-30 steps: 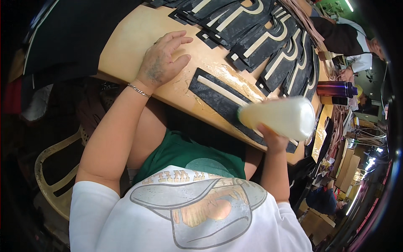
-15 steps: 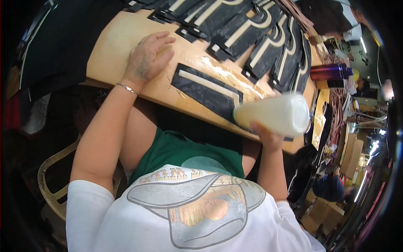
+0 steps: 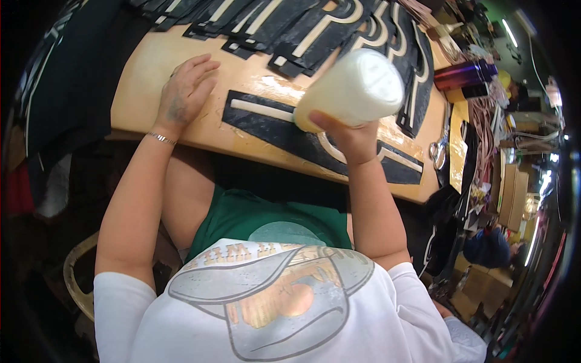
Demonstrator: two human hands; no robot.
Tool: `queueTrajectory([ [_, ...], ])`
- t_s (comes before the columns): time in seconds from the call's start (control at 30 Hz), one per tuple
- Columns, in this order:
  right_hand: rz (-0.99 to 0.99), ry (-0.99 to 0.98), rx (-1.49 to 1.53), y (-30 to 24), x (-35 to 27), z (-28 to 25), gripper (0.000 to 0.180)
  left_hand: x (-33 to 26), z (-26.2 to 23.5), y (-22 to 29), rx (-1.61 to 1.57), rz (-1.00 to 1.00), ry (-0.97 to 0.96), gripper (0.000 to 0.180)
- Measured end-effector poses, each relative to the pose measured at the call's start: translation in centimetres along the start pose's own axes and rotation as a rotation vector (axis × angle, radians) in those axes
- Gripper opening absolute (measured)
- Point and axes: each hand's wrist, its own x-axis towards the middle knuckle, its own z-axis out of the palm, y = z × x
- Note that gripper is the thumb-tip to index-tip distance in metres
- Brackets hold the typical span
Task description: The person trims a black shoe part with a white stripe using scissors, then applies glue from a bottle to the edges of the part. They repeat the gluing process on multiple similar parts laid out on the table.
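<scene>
My right hand (image 3: 352, 140) is wrapped round a translucent white squeeze bottle (image 3: 357, 85) of pale yellowish contents. The bottle tilts, base up toward the right, its tip down at a black flat piece (image 3: 260, 126) near the table's front edge. A cream strip (image 3: 260, 109) runs along that piece; the bottle and my right hand hide its middle. To the left of the piece, my left hand (image 3: 187, 94) rests on the table with its fingers loosely stretched and nothing in them. Whether the tip touches the strip I cannot tell.
Several black pieces with curved cream strips (image 3: 315, 30) lie overlapping along the table's far side. Scissors (image 3: 437, 154) and a purple bottle (image 3: 463, 75) are at the right. Dark cloth (image 3: 72, 78) hangs at the left of the wooden table (image 3: 142, 78).
My right hand has carried the tilted bottle leftward along the black piece, uncovering the piece's right end. My left hand stays on the table. The whole view has shifted a little.
</scene>
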Motion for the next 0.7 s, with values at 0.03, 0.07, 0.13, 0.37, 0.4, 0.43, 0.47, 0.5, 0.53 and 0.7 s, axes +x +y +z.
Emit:
queueTrajectory([
  [0.03,-0.051,0.011,-0.068,0.0,-0.1,-0.1,0.036,-0.1,-0.3,-0.3,0.051,0.031,-0.018,0.025],
  [0.07,-0.163,-0.014,-0.205,-0.1,-0.6,-1.1,0.038,-0.3,-0.4,-0.7,0.097,0.062,-0.031,0.025],
  [0.13,-0.207,-0.004,-0.315,-0.4,-3.3,-4.8,0.043,-0.3,-0.5,-0.2,0.167,0.111,-0.052,0.024],
  [0.37,0.185,0.251,0.012,0.5,-8.3,-10.2,0.039,0.8,-0.2,3.8,0.173,0.064,-0.159,0.021],
  [0.4,0.038,0.132,-0.204,0.8,-7.7,-8.4,0.044,1.1,0.0,4.2,0.176,0.068,-0.163,0.021],
  [0.43,-0.08,0.058,-0.355,0.7,-7.1,-6.7,0.047,1.3,0.2,4.4,0.177,0.076,-0.173,0.022],
  [0.47,-0.212,-0.002,-0.493,0.7,-6.4,-5.0,0.05,1.5,0.3,4.5,0.184,0.082,-0.181,0.022],
  [0.5,-0.237,-0.026,-0.506,0.9,-6.3,-4.8,0.052,1.6,0.4,4.7,0.192,0.087,-0.189,0.023],
  [0.53,-0.267,-0.052,-0.514,1.1,-6.1,-4.7,0.054,1.7,0.3,4.8,0.181,0.055,-0.228,0.024],
  [0.7,-0.064,-0.023,-0.137,0.9,-8.1,-10.6,0.069,1.4,0.3,5.8,0.079,-0.055,-0.284,0.029],
])
